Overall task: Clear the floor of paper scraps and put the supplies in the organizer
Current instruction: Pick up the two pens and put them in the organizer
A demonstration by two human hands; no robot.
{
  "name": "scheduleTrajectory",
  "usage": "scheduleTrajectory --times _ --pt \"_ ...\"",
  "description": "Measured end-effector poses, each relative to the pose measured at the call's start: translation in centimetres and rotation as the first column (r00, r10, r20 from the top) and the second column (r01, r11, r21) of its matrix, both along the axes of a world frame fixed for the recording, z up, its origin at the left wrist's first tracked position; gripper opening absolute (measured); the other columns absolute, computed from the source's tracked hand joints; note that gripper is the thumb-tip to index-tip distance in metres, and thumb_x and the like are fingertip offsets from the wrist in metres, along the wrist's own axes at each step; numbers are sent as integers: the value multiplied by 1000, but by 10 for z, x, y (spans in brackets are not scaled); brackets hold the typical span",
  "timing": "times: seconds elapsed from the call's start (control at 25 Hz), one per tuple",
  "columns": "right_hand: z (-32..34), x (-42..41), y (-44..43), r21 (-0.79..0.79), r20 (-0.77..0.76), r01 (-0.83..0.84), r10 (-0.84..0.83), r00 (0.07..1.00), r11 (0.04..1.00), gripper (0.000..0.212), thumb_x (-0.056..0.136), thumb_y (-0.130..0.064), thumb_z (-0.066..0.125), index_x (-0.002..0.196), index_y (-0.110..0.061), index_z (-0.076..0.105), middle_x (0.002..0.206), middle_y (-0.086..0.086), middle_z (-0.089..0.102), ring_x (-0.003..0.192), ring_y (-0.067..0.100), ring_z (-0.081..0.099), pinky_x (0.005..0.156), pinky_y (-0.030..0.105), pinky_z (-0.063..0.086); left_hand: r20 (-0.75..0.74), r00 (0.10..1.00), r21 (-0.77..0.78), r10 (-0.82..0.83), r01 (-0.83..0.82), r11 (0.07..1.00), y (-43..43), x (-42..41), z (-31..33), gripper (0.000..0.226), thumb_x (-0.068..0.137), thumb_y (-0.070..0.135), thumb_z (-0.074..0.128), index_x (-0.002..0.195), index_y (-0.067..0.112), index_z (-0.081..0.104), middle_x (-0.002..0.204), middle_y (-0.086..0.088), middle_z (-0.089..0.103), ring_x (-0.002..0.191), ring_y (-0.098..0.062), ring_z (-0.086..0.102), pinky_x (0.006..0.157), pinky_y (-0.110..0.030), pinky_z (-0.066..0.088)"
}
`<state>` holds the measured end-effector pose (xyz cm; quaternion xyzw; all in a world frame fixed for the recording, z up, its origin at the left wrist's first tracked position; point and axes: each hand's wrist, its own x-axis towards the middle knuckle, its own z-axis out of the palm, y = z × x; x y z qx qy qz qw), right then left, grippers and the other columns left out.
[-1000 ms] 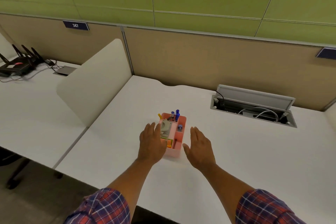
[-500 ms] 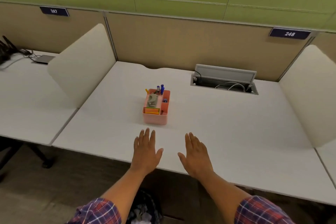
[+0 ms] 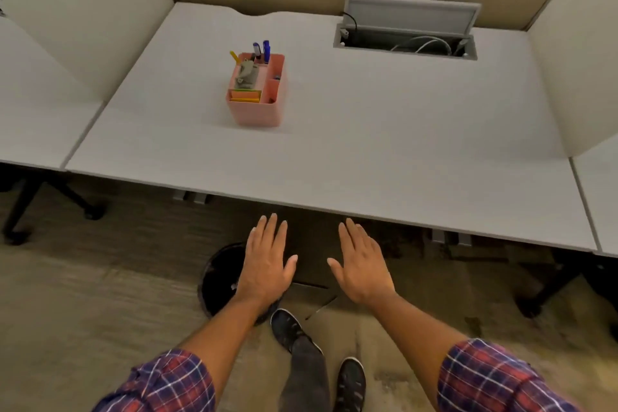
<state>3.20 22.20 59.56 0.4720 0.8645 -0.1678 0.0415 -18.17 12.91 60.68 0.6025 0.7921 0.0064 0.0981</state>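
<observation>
A pink organizer stands on the white desk, left of its middle. Blue pens, a yellow marker, a grey stapler-like tool and orange sticky notes sit inside its compartments. My left hand and my right hand hover flat, palms down and fingers spread, in front of the desk's near edge and above the floor. Both hands hold nothing. A round black waste bin stands on the carpet, partly hidden under my left hand; a bit of white shows inside. No paper scraps show on the floor.
An open cable tray with wires is set in the desk at the back right. White divider panels flank the desk on both sides. Chair bases stand on the floor at left and right. My shoes are below.
Both hands have drawn back from the sides of the organizer to beyond the desk's near edge. The view has tilted down and backed away, bringing the floor, bin and shoes into sight.
</observation>
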Motion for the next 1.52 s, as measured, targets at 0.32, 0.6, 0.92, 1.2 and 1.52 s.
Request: scheduleTrajectory --times 0.32,0.6,0.92,1.2,1.52 --pt "-116 95 -65 -196 89 29 -11 996 980 81 97 -61 26 163 -19 6 173 6 6 160 25 9 126 45 16 138 989 -140 58 -38 989 -51 78 -104 78 97 47 57 162 11 31 172 -13 25 162 -31 16 130 -50 23" --pt "-288 88 -81 -350 72 305 -300 951 885 72 96 -55 42 154 -15 33 147 10 50 136 28 46 114 42 41 279 942 -267 187 -111 957 -67 74 -288 62 98 27 59 155 9 44 160 -13 43 151 -30 38 126 -43 32" --pt "-540 43 -94 -608 153 582 -640 753 540 29 98 -31 54 104 -8 70 110 17 73 110 36 66 90 33 50 333 914 -281 232 -138 950 -37 50 -524 34 101 15 53 131 10 67 133 -15 65 124 -32 61 106 -37 46" --pt "-683 2 -87 -673 191 694 -845 499 257 37 88 -45 67 69 -19 51 108 25 76 91 37 71 91 50 57 268 962 -289 46 35 957 7 38 -663 31 93 11 56 122 12 68 129 -13 63 121 -34 59 101 -43 51" --pt "-718 -23 -78 -461 251 812 -824 507 359 36 93 -38 63 110 -7 67 119 18 72 116 38 67 91 36 53 27 993 -380 -112 114 918 15 45 -713 30 98 12 55 126 17 63 133 -9 60 132 -34 47 105 -45 41"
